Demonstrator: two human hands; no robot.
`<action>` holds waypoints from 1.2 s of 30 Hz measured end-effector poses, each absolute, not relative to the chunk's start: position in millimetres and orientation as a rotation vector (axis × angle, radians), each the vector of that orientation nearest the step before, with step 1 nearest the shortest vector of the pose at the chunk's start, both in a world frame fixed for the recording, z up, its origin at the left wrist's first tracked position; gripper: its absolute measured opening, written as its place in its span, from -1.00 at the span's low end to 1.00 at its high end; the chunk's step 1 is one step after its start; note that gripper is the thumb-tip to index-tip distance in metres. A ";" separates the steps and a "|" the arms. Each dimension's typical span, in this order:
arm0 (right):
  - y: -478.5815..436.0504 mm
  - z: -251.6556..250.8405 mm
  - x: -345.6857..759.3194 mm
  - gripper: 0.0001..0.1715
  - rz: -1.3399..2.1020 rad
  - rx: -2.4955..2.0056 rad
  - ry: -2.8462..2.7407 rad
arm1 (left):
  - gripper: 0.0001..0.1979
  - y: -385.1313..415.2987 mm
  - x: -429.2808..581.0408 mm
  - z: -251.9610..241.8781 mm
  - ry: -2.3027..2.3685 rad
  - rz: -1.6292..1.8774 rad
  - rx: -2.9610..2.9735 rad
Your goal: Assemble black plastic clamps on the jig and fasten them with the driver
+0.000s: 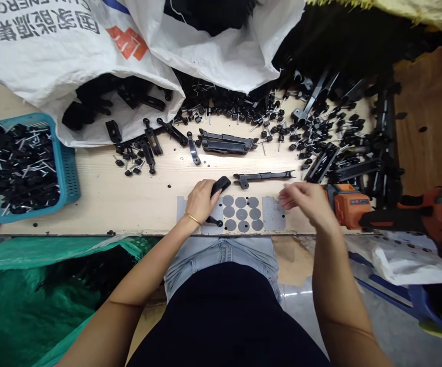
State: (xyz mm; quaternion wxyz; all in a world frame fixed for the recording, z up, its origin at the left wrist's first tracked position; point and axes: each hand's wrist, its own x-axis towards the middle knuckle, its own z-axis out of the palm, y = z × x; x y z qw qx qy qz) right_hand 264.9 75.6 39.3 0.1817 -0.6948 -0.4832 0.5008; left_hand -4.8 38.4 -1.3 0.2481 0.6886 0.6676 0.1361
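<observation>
My left hand point(201, 200) is closed around a black plastic clip-like part point(221, 185), whose rounded end sticks out past the thumb. Below that hand, a second black part with a knobbed end point(215, 221) lies at the table edge, partly covered. My right hand point(305, 200) hovers by a grey rectangular patch point(274, 214), fingers curled together; whatever they may hold is hidden. Between the hands are several grey discs point(241, 214) on the tabletop. Just beyond them lies a long black arm with a forked end point(266, 176).
Loose black knobs with metal pins point(239, 109) spread along the back. A blue basket point(70, 168) of them stands left. White woven sacks point(129, 97) hold black parts. An orange power tool point(353, 206) lies right. A green sack point(10, 300) hangs below the edge.
</observation>
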 end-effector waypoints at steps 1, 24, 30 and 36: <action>72.4 33.9 254.9 -0.73 1.545 -1.941 -1.265 | -0.82 44.5 -1.4 -1.5 1.814 0.420 1.822; 62.8 0.7 180.0 -0.63 1.377 -1.582 -0.899 | -0.84 25.1 33.2 6.4 1.430 0.690 0.655; 49.9 12.7 158.9 -0.63 1.469 -1.423 -0.808 | -0.77 24.2 43.3 24.7 1.108 0.721 0.274; 53.2 18.7 173.5 -0.60 1.641 -1.279 -0.472 | -0.84 14.9 36.2 12.4 1.348 0.858 0.525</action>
